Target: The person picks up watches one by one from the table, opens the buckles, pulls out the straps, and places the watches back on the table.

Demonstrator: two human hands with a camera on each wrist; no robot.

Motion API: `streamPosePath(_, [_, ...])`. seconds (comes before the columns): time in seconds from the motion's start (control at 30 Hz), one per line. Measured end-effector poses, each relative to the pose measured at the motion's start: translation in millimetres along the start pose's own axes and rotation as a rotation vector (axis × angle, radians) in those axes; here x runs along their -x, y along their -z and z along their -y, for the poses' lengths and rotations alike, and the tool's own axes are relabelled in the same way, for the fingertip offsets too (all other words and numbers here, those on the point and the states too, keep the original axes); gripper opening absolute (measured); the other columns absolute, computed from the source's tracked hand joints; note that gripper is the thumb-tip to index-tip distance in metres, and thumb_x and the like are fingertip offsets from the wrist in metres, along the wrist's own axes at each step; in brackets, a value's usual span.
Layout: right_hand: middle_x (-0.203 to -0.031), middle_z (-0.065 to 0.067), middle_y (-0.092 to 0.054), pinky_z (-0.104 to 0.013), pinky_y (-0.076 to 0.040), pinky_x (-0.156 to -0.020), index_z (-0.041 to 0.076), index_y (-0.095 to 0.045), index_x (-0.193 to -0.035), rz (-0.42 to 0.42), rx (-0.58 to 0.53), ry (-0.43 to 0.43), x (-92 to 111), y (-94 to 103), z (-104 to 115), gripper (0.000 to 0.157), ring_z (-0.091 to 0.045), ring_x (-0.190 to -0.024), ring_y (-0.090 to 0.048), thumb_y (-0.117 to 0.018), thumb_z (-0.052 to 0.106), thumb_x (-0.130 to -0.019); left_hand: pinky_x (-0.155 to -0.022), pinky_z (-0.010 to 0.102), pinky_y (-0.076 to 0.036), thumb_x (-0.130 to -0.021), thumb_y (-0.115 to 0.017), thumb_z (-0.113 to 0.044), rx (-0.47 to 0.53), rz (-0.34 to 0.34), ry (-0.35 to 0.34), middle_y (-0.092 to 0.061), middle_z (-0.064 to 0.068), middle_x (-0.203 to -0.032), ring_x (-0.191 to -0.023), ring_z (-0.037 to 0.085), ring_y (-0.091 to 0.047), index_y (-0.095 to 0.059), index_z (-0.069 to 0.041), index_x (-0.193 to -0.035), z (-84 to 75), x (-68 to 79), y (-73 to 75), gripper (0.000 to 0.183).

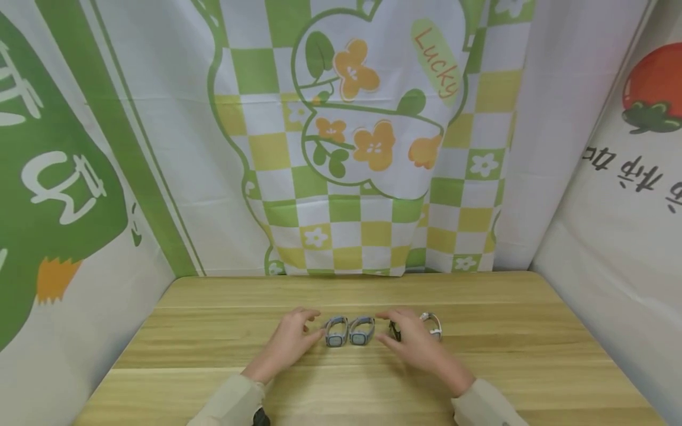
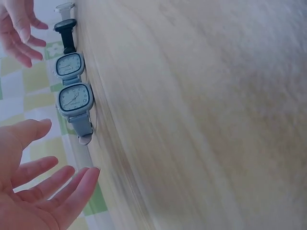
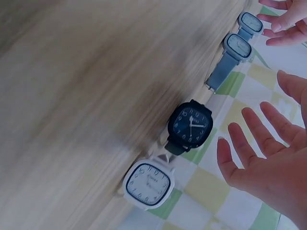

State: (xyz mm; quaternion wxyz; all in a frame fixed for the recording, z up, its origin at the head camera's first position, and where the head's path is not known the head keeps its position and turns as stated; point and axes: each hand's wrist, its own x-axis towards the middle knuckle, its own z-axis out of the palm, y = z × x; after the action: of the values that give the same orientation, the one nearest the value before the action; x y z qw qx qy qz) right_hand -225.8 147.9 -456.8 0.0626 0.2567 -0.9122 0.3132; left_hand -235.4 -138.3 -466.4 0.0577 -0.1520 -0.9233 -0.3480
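Four in a row on the desk (image 1: pixel 186 346): two grey-blue watches (image 1: pixel 335 341), one black watch (image 3: pixel 191 123), one white watch (image 3: pixel 148 183). From above, the right hand (image 1: pixel 414 338) hides most of the black one and some of the white; its fingers are parted, gripping nothing. The left hand (image 1: pixel 292 336), equally spread and bare, hovers just beside the end grey-blue one.
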Motion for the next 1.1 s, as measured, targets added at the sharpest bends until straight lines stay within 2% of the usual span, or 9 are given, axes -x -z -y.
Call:
streamPosePath(0.2, [-0.133, -0.020, -0.068, -0.062, -0.048, -0.110, -0.001, -0.067, -0.134, 0.047, -0.046, -0.039, -10.4, -7.9, 3.4, 0.040, -0.043, -0.129, -0.059, -0.075, 0.018, -0.100, -0.073, 0.038, -0.063, -0.091, -0.082, -0.013, -0.041, 0.013, -0.045, -0.072, 0.022, -0.111, -0.084, 0.026, -0.070, -0.073, 0.007, -0.120, -1.9, -3.1, 0.0, 0.036])
streamPosePath(0.43, [-0.124, -0.021, -0.070, -0.061, -0.050, -0.107, -0.003, -0.066, -0.131, 0.059, -0.083, -0.017, -20.3, -13.4, 8.6, 0.037, -0.042, -0.122, -0.063, -0.074, 0.015, -0.100, -0.072, 0.037, -0.062, -0.093, -0.080, -0.011, -0.049, 0.020, -0.073, -0.071, 0.022, -0.105, -0.081, 0.024, -0.070, -0.072, 0.010, -0.115, 0.6, -7.8, -4.0, 0.031])
streamPosePath(0.67, [-0.123, -0.020, -0.070, -0.058, -0.054, -0.102, -0.002, -0.067, -0.129, 0.072, -0.055, 0.003, -31.7, -18.0, 10.2, 0.034, -0.039, -0.119, -0.064, -0.074, 0.015, -0.100, -0.071, 0.034, -0.063, -0.095, -0.079, -0.009, 0.052, 0.016, -0.007, -0.071, 0.022, -0.107, -0.086, 0.026, -0.073, -0.072, 0.009, -0.117, 3.1, -9.7, -9.0, 0.029])
streamPosePath(0.83, [-0.121, -0.022, -0.071, -0.058, -0.055, -0.098, -0.003, -0.067, -0.127, 0.076, -0.075, 0.000, -42.3, -22.7, 9.4, 0.032, -0.040, -0.115, -0.065, -0.073, 0.014, -0.101, -0.070, 0.035, -0.063, -0.093, -0.081, -0.008, 0.079, -0.015, 0.000, -0.073, 0.020, -0.102, -0.084, 0.026, -0.073, -0.074, 0.008, -0.113, 2.3, -11.3, -11.5, 0.026])
streamPosePath(1.1, [-0.120, -0.021, -0.072, -0.058, -0.055, -0.099, -0.004, -0.069, -0.124, 0.112, -0.122, -0.028, -55.7, -31.0, 8.5, 0.027, -0.040, -0.116, -0.066, -0.073, 0.010, -0.100, -0.066, 0.032, -0.061, -0.088, -0.082, -0.002, 0.130, -0.074, 0.020, -0.073, 0.017, -0.092, -0.078, 0.026, -0.073, -0.076, 0.007, -0.103, 1.3, -15.4, -15.8, 0.019])
